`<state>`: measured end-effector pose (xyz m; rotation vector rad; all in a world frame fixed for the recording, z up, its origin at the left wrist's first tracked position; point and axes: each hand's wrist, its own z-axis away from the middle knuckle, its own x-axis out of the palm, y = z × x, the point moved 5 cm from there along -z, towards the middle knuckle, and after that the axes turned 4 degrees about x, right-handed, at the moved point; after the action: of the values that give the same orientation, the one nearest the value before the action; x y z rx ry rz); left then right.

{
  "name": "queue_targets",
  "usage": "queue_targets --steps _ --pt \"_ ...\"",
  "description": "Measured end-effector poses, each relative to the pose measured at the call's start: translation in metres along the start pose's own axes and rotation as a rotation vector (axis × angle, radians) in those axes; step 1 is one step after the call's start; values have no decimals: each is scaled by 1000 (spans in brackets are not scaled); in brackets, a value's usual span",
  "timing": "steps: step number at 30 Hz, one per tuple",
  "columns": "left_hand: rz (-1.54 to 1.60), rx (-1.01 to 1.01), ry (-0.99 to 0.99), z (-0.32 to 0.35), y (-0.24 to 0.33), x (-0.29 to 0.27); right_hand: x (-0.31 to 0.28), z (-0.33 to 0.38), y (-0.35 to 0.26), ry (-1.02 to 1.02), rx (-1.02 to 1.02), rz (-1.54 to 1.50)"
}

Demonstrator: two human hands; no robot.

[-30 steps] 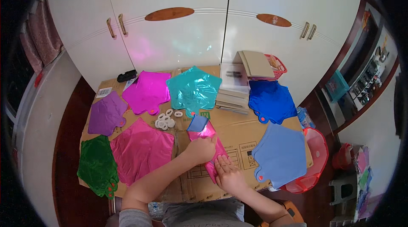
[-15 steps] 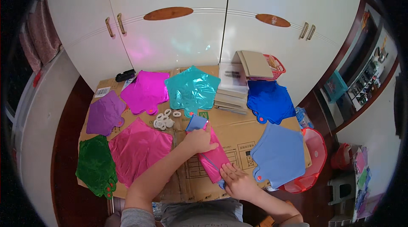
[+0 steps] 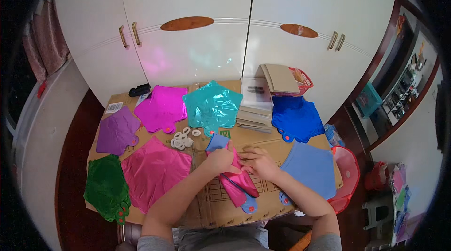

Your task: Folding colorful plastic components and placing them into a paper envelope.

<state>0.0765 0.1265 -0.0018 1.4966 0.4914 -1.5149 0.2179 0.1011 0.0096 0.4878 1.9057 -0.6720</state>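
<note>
A folded bundle of foil balloons (image 3: 233, 193), pink outside with blue showing at both ends, lies slantwise on the cardboard in front of me. My left hand (image 3: 222, 160) is closed on its upper part, thumb pointing right across the pink foil. Close beside it, my right hand (image 3: 260, 162) has its fingers bent and pinching the bundle's right edge. A round blue tab with a red spot sticks out at the near end. Flat pink foil balloons (image 3: 157, 171) lie left of my left forearm; light blue ones (image 3: 310, 168) lie to the right, partly behind my right forearm.
Green (image 3: 108, 187), purple (image 3: 117, 131), magenta (image 3: 162, 107), teal (image 3: 213, 105) and dark blue (image 3: 298, 117) foil balloons surround the cardboard (image 3: 197, 204). White rings (image 3: 181, 140) sit in a pile. Cardboard pieces (image 3: 253, 119), a red basket (image 3: 303, 82) and a white cabinet (image 3: 188, 58) stand behind.
My right hand has moved up from the bundle's near end to beside my left hand, uncovering the blue tab. The left hand stays on the upper part.
</note>
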Motion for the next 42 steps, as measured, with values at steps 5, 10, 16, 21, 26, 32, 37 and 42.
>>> queue_targets --steps 5,10,16,21,26,32,37,42 --pt "62 -40 -65 2 0 -3 -14 18 -14 -142 -1 100" --pt "16 -62 -26 2 -3 -2 -20 37 -28 -241 -49 54" --pt "59 -70 -52 5 2 -8 -5 44 -36 -343 -224 -171" --pt "-69 -104 101 3 -1 0 -4 29 -58 -295 39 -47" --pt "-205 -162 168 2 2 1 6 32 -77 -30 40 178" --pt "-259 -246 301 4 -9 1 8 30 -73 -45 83 4" --pt "-291 -242 456 19 -15 -10 13 27 -68 -72 42 -81" --pt "35 -116 674 52 -14 -13 10 26 -71 -101 63 -81"
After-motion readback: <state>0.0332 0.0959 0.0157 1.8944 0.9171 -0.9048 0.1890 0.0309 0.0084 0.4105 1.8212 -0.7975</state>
